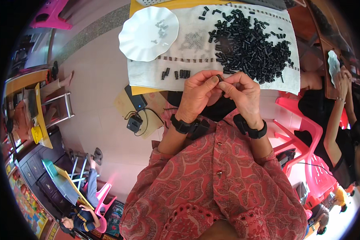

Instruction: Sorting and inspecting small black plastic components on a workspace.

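Between my two hands, at the front edge of the cloth-covered table, is a small black plastic piece [220,78]. My left hand [201,92] pinches it between thumb and finger, and my right hand [243,92] grips its other side. Fingertips hide most of it. Beyond my right hand lies a big heap of similar black pieces [252,44]. Several black pieces [184,74] lie apart, left of my left hand. Small clear pieces [194,41] are spread on the cloth, and a few more rest in a white wavy-rimmed plate [134,44] at the far left.
A white cloth [148,76] with brown patterned bands covers the table. Below its left side, a black box with cables [135,123] sits on cardboard on the floor. At right are a pink chair [308,140] and another person's hands [342,82] beside a white plate [333,66].
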Motion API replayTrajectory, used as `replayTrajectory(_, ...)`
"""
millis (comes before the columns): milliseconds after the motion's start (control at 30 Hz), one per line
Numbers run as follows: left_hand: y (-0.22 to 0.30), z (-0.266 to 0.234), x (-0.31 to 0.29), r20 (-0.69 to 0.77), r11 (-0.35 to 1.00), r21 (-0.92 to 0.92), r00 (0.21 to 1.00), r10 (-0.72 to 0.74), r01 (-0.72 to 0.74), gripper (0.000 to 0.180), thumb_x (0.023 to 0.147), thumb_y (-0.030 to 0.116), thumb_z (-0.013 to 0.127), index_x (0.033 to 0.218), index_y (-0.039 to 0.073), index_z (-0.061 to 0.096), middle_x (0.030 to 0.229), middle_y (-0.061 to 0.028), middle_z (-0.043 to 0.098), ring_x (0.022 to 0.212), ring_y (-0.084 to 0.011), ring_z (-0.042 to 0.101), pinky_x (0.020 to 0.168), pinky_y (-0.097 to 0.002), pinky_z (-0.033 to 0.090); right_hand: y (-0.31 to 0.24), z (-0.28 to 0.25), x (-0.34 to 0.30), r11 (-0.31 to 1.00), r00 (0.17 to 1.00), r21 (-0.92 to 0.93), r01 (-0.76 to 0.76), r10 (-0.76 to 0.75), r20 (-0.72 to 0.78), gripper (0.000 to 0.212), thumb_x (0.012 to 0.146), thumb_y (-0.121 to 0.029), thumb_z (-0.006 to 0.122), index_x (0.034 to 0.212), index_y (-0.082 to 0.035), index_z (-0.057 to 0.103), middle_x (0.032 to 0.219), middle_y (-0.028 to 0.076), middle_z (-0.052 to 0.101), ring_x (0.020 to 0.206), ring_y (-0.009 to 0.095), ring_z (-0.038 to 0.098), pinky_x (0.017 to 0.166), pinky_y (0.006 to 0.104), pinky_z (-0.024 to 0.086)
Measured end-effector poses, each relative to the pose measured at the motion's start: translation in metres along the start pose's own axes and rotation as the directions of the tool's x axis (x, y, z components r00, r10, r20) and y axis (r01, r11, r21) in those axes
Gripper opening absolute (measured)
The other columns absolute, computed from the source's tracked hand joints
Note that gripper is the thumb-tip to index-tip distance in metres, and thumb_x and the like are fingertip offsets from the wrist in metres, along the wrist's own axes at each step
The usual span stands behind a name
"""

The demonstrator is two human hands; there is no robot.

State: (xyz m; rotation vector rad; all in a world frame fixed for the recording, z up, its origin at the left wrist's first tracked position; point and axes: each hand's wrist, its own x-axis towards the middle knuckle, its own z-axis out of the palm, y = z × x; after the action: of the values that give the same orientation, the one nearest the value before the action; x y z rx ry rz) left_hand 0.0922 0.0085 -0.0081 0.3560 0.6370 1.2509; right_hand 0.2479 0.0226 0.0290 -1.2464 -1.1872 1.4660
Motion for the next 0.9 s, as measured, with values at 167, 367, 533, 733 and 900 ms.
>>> replayTrajectory(167, 0.001, -0.007, 0.0, 0.1, 0.997, -0.051, 0.994, -0.044, 0.049, 0.022, 0.098, 0.01, 0.057, 0.117, -0.001, 0.063, 0.106, -0.0095, 0.068, 0.091, -0.0155, 0.066, 0.08, -0.0294, 0.055, -0.002, -0.001, 0.003, 0.998, 0.997, 0.045, -0.042, 0.039, 0.062, 0.009, 0.086, -0.002, 0.073, 0.089, -0.001, 0.065, 0.074, 0.002, 0.067, 0.062, 0.005, 0.059, 0.055, 0.0181, 0.046)
replayTrajectory(367, 0.007, -0.005, -0.006, -0.011, 0.985, -0.161, 0.998, -0.067, 0.065, 0.022, 0.098, 0.009, 0.055, 0.117, -0.001, 0.062, 0.105, -0.0117, 0.068, 0.084, -0.0167, 0.067, 0.076, -0.0289, 0.057, -0.031, 0.003, -0.008, 0.994, 0.995, -0.071, 0.088, -0.084, 0.051, 0.008, 0.087, -0.001, 0.07, 0.089, 0.0, 0.062, 0.075, 0.004, 0.066, 0.063, 0.006, 0.058, 0.055, 0.0183, 0.044)
replayTrajectory(533, 0.01, -0.006, -0.009, -0.028, 0.987, -0.161, 0.999, -0.031, 0.026, 0.019, 0.097, 0.008, 0.056, 0.113, -0.002, 0.063, 0.1, -0.0108, 0.069, 0.08, -0.0149, 0.067, 0.072, -0.0265, 0.056, -0.096, -0.018, -0.031, 0.74, 0.694, 0.01, 0.673, -0.636, 0.337, 0.008, 0.08, -0.006, 0.072, 0.08, -0.002, 0.066, 0.082, 0.011, 0.065, 0.061, 0.017, 0.061, 0.054, 0.0243, 0.047)
replayTrajectory(733, 0.021, 0.004, -0.017, -0.037, 0.989, -0.145, 0.998, -0.044, 0.038, 0.018, 0.097, 0.008, 0.058, 0.111, -0.001, 0.064, 0.095, -0.0081, 0.068, 0.076, -0.0131, 0.065, 0.07, -0.027, 0.054, -0.172, 0.029, -0.051, 0.388, 0.246, 0.794, 0.469, -0.92, 0.305, 0.018, 0.076, -0.011, 0.056, 0.058, -0.007, 0.059, 0.06, 0.004, 0.06, 0.048, 0.013, 0.055, 0.041, 0.0343, 0.034)
replayTrajectory(900, 0.021, 0.002, -0.013, -0.003, 0.987, -0.161, 1.0, -0.021, 0.02, 0.018, 0.096, 0.008, 0.06, 0.111, 0.0, 0.063, 0.098, -0.0082, 0.068, 0.079, -0.0132, 0.065, 0.071, -0.0281, 0.057, -0.177, 0.029, -0.045, 0.305, -0.028, 0.947, 0.101, -0.951, 0.309, 0.058, 0.097, -0.053, 0.042, 0.079, -0.004, 0.068, 0.081, 0.015, 0.066, 0.065, 0.023, 0.066, 0.046, 0.053, 0.048)
